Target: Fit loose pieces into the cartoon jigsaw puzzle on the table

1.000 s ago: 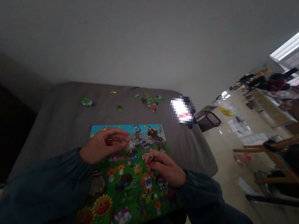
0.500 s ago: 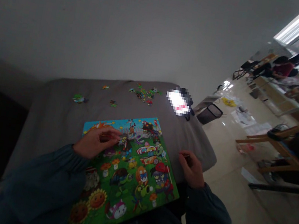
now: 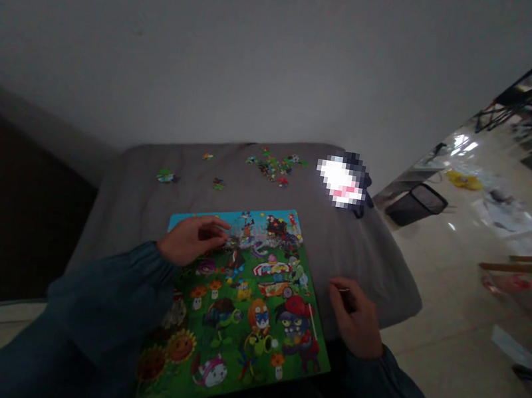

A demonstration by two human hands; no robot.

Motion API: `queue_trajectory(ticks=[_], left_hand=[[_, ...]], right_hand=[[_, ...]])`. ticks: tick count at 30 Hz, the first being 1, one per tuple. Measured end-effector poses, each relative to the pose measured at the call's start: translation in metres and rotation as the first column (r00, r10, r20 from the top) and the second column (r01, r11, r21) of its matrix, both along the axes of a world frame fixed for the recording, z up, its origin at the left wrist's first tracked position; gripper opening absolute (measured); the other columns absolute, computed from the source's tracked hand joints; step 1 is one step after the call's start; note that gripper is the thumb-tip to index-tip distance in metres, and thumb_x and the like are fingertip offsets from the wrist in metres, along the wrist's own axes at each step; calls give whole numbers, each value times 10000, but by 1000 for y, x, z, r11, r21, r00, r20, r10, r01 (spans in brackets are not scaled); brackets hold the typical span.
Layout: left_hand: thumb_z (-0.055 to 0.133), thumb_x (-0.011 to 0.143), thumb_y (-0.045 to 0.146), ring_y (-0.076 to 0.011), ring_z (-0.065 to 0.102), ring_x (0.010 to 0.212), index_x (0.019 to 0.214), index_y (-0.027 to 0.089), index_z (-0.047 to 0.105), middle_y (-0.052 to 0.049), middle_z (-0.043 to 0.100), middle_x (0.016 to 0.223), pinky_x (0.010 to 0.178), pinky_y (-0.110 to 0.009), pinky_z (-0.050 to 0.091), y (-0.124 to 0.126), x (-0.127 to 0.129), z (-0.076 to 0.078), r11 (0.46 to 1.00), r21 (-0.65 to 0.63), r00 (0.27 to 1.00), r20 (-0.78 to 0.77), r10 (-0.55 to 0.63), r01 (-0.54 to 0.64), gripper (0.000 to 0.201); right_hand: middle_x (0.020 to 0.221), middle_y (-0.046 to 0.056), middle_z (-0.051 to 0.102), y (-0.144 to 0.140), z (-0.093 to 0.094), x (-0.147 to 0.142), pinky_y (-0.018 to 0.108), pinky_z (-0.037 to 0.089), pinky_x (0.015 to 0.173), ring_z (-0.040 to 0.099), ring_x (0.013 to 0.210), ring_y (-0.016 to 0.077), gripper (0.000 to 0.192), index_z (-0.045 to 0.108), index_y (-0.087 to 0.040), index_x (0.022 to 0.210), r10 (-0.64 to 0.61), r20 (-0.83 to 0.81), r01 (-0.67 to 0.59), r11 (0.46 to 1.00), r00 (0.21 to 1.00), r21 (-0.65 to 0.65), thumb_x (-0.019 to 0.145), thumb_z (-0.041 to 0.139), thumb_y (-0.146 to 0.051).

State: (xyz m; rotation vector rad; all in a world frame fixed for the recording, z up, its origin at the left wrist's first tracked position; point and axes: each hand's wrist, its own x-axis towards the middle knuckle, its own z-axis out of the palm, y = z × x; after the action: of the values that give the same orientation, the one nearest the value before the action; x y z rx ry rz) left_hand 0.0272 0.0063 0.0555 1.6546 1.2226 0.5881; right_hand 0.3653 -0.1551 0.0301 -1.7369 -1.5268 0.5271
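A colourful jigsaw puzzle [image 3: 244,290] with cartoon plants and figures lies on the grey cloth in front of me, its bottom edge near my lap. Over its upper left part is my left hand [image 3: 193,238], thumb and fingers pinched together near the grey section of the picture. Whatever those fingertips hold is hidden. To the right of the puzzle, apart from it, my right hand [image 3: 354,315] is closed, with the thin pale edge of what looks like a puzzle piece between thumb and forefinger.
Loose puzzle pieces [image 3: 274,166] form a pile at the back of the grey-covered table [image 3: 143,206]; a few others [image 3: 166,176] lie to the left. A bright pixelated object [image 3: 342,183] sits at the back right. Beyond the edge stands a dark bin [image 3: 416,205].
The view has swung left, so everything sits further right in the picture. Both hands keep nearly the same places relative to the puzzle and stay closed.
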Motion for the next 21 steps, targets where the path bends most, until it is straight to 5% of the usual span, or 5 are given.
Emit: queue_trajectory(ticks=[11, 21], left_hand=[[702, 683, 509, -237, 709, 804, 952, 204, 680, -53, 750, 888, 798, -419, 576, 0, 7, -13, 999, 48, 996, -87, -12, 16, 406], [684, 699, 563, -237, 705, 843, 978, 183, 689, -62, 753, 935, 804, -394, 573, 6, -3, 2, 999, -15, 994, -97, -54, 52, 472]], right_hand=[[824, 46, 701, -2, 1, 4, 292, 539, 660, 678, 726, 189, 171, 644, -219, 935, 34, -52, -33, 999, 998, 18, 909, 529, -342], [805, 33, 702, -3, 2, 4, 260, 540, 655, 677, 703, 166, 168, 653, -201, 925, 30, -12, -29, 998, 999, 50, 912, 536, -321]])
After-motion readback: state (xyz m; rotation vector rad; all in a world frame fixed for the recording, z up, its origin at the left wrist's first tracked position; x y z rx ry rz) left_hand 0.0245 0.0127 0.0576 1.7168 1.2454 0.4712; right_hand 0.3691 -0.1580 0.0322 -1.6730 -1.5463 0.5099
